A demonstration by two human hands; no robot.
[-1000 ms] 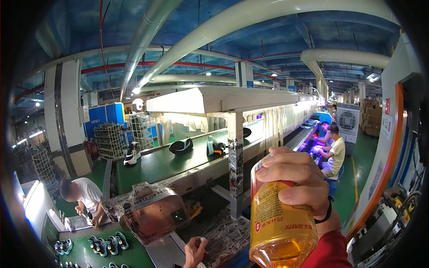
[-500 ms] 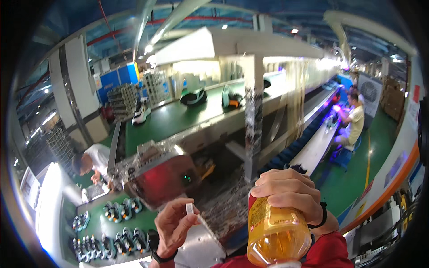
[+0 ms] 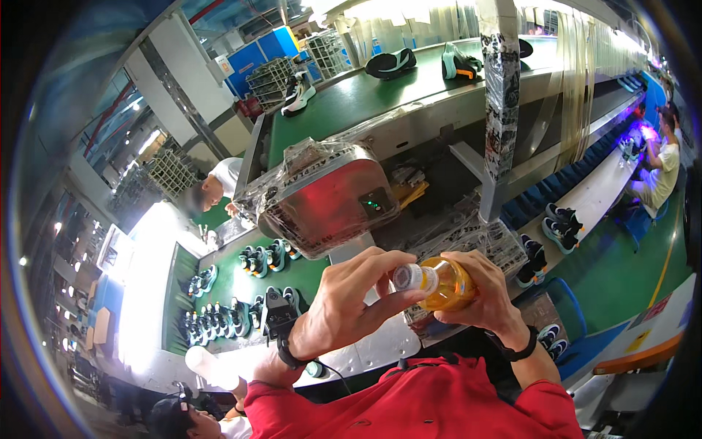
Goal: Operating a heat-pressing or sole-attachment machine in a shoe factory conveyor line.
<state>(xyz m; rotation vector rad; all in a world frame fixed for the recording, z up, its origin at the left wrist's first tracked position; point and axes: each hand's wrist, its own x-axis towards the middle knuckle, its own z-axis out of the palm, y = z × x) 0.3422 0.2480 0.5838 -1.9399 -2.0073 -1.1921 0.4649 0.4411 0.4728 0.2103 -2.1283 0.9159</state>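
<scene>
My right hand [image 3: 484, 294] is wrapped round a clear plastic bottle [image 3: 447, 285] of amber drink, tilted with its neck to the left. At its mouth sits a white screw cap [image 3: 409, 279], pinched between the thumb and fingers of my left hand [image 3: 349, 294]. Both hands are close together in front of my red shirt. The far end of the bottle is hidden behind my right hand.
Beyond my hands stands a red, plastic-wrapped machine [image 3: 333, 201] beside a green conveyor belt [image 3: 333, 110] carrying shoes. Rows of shoes [image 3: 230, 318] stand on a green surface to the left. Co-workers are at left, lower left and far right.
The bottle has come down from its raised tilt near the camera. My left hand has brought the cap over to its mouth. The view has tipped downward and shifted left.
</scene>
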